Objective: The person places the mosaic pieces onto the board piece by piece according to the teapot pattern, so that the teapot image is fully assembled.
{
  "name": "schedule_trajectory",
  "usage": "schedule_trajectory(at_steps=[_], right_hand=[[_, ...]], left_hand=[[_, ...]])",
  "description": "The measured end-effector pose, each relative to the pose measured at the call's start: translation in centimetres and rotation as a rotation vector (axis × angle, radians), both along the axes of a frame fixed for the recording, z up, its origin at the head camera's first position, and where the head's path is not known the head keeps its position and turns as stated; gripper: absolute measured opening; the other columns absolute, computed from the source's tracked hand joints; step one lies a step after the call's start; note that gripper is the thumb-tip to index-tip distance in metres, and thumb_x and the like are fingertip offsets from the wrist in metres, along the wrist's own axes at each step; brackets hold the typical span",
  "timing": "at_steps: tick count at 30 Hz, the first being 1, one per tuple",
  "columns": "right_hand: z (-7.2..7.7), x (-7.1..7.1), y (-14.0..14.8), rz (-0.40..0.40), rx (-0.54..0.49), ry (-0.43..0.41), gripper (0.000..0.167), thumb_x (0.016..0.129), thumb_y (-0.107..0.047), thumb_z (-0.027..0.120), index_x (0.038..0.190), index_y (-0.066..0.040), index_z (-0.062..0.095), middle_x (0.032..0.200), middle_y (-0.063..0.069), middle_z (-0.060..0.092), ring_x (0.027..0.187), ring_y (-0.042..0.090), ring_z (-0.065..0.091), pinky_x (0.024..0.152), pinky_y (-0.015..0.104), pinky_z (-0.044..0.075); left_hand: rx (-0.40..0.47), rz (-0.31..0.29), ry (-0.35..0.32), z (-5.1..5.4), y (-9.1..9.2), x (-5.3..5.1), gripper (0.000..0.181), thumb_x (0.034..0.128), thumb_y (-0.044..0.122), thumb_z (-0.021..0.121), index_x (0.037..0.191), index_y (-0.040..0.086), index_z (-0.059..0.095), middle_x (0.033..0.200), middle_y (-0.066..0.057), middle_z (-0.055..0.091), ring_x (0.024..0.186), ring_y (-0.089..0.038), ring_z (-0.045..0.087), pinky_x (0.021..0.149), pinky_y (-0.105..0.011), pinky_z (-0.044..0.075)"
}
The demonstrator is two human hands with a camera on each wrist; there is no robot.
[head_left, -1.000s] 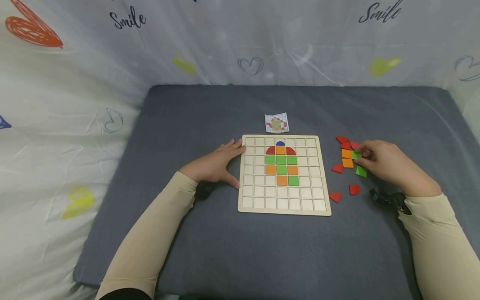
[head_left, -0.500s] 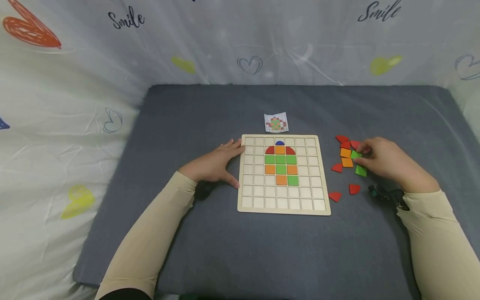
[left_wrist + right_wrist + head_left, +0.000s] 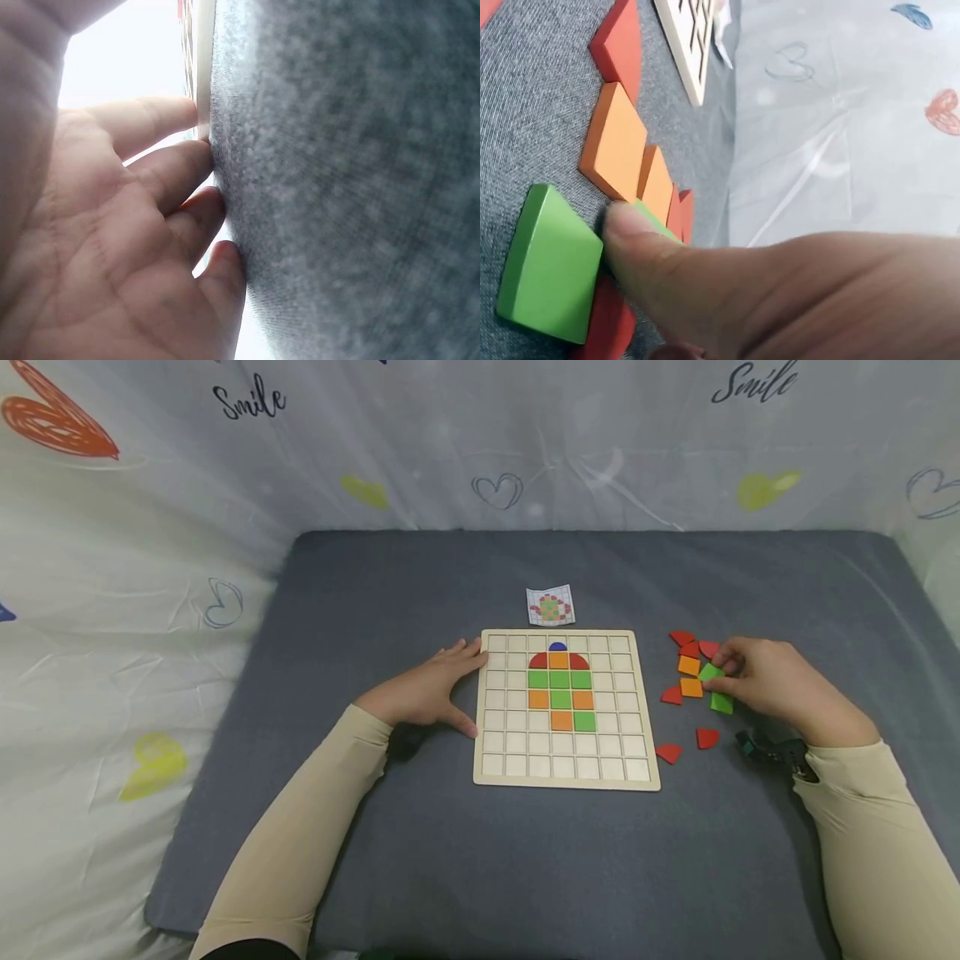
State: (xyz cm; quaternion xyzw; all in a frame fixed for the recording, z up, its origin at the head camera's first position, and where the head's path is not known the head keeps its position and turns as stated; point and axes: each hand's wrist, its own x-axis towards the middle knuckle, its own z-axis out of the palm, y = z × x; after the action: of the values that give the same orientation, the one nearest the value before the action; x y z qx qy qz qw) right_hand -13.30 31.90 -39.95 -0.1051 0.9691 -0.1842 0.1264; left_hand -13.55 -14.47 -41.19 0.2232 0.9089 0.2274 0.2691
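In the head view, my left hand (image 3: 429,690) lies at the left edge of the wooden grid board (image 3: 517,767), fingers and thumb spread. The left wrist view has its fingertips (image 3: 184,112) against the board's rim. My right hand (image 3: 772,685) is over the loose tiles to the right of the board, pinching a green square tile (image 3: 710,672) between thumb and fingers. That tile is partly hidden behind the thumb (image 3: 630,225) in the right wrist view. Beside it lie two orange square tiles (image 3: 691,687) and another green square tile (image 3: 555,262).
Several red quarter-round tiles (image 3: 707,739) lie scattered around the squares. Set in the board are green, orange, red and blue pieces (image 3: 559,679). A small printed pattern card (image 3: 551,606) lies behind the board on the grey cloth (image 3: 405,585). A printed curtain (image 3: 420,435) hangs behind.
The green tile at my right fingertips has turned slightly and come away from the orange tiles, which now sit a little apart. My left hand stays at the board's edge.
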Motion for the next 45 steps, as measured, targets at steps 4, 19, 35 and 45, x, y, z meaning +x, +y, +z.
schedule_trajectory(at_steps=[4, 19, 35, 45], right_hand=[[0.3, 0.3, -0.2, 0.016, -0.020, 0.020, 0.021, 0.097, -0.016, 0.076, 0.103, 0.001, 0.066, 0.086, 0.010, 0.069, 0.067, 0.020, 0.058, 0.058, 0.035, 0.046], [2.1, 1.4, -4.2, 0.093, -0.060, 0.081, 0.016, 0.096, -0.021, 0.079, 0.096, -0.007, 0.070, 0.083, 0.001, 0.069, 0.071, 0.015, 0.058, 0.062, 0.031, 0.046], [2.0, 0.4, -10.8, 0.270, -0.134, 0.063, 0.010, 0.091, -0.008, 0.081, 0.093, -0.009, 0.071, 0.081, 0.000, 0.068, 0.068, 0.016, 0.055, 0.064, 0.033, 0.047], [2.1, -0.2, -14.5, 0.364, -0.179, 0.015, 0.011, 0.092, -0.011, 0.082, 0.090, -0.012, 0.071, 0.086, 0.000, 0.069, 0.075, 0.017, 0.057, 0.069, 0.034, 0.048]], left_hand=[[0.000, 0.000, 0.000, 0.1, 0.0, 0.0, 0.124, 0.0734, 0.041, 0.096, 0.169, 0.017, 0.022, 0.177, -0.001, 0.002, 0.163, -0.023, -0.005, 0.133, -0.044, 0.003], [-0.002, -0.008, 0.007, 0.1, 0.0, 0.1, 0.124, 0.0734, 0.042, 0.096, 0.169, 0.016, 0.022, 0.177, -0.001, 0.002, 0.164, -0.023, -0.005, 0.133, -0.044, 0.004], [-0.003, -0.010, 0.016, -0.4, -0.3, -0.2, 0.124, 0.0738, 0.043, 0.096, 0.169, 0.016, 0.022, 0.177, 0.000, 0.002, 0.163, -0.023, -0.005, 0.133, -0.042, 0.003], [-0.006, -0.010, 0.011, -0.4, -0.1, -0.2, 0.124, 0.0734, 0.044, 0.096, 0.169, 0.018, 0.022, 0.177, 0.000, 0.001, 0.163, -0.023, -0.006, 0.133, -0.043, 0.004]])
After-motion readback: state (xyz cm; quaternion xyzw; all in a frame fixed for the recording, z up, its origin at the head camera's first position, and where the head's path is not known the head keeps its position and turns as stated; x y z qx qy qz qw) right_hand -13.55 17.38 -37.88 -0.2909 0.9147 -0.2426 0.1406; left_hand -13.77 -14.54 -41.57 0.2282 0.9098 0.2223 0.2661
